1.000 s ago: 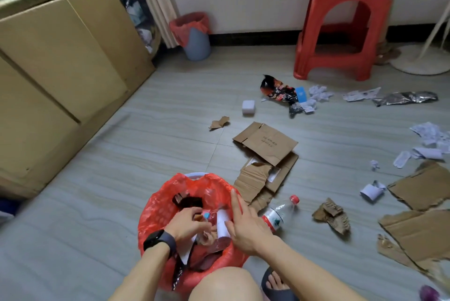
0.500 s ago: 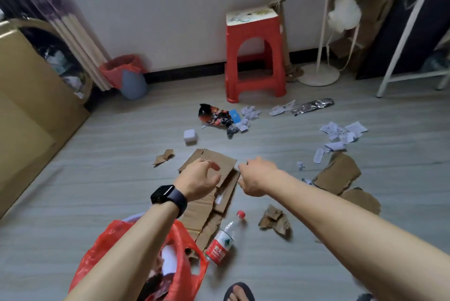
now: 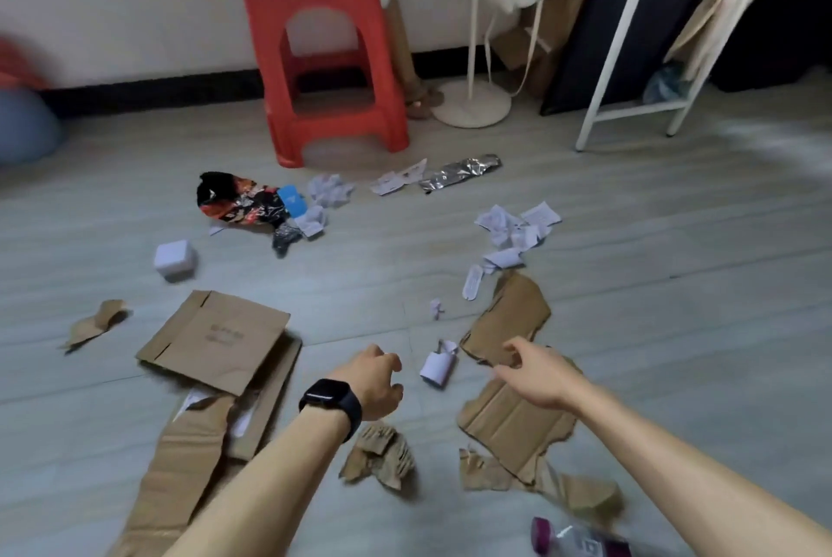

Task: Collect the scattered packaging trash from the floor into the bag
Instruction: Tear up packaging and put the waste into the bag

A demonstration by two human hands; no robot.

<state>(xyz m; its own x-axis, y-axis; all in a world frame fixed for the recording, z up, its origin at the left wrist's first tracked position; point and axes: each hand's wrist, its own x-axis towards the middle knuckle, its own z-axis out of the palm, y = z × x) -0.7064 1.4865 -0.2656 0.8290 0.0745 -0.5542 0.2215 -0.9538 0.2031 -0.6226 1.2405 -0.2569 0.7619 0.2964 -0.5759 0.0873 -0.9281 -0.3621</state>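
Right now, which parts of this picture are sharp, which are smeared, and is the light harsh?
Head view: the flat brown cardboard sheet and red plastic stool are fairly sharp; the clear plastic bottle with a purple cap at the bottom edge and the blue rounded bin at far left are motion-smeared; the white metal rack frame leans, probably wide-angle distortion; light is soft, shadows faint.

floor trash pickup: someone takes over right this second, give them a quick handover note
Left grip: loosely curled, empty, beside the white paper roll.
Right grip: fingers spread, empty, over the torn cardboard.
Bag: out of view, so what is done cannot be told.
Still on the floor: flattened box, crumpled cardboard, snack wrapper, foil wrapper, paper scraps, small white box, bottle.
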